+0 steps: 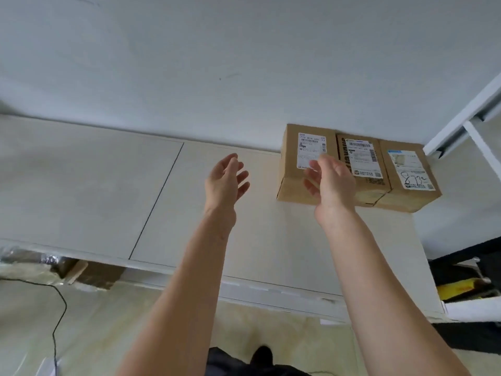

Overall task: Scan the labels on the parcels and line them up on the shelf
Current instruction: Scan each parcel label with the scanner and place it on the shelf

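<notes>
A: Start with the biggest thing. What carries the parcels?

B: The pale shelf (108, 185) across the middle of the frame, butted to the wall. Three cardboard parcels stand at right of centre: the left parcel (295, 183), the middle parcel (360, 161), the right parcel (409, 172). They touch side to side, labels facing up, probably so each stays readable.

A: And the hands?

B: Both hold nothing, fingers loosely spread. The right hand (332, 180) hovers in front of the left parcel; whether it touches, I cannot tell. The left hand (226, 180) hangs over bare shelf at centre, apart from the row. I'd judge this parcel is just placed.
</notes>
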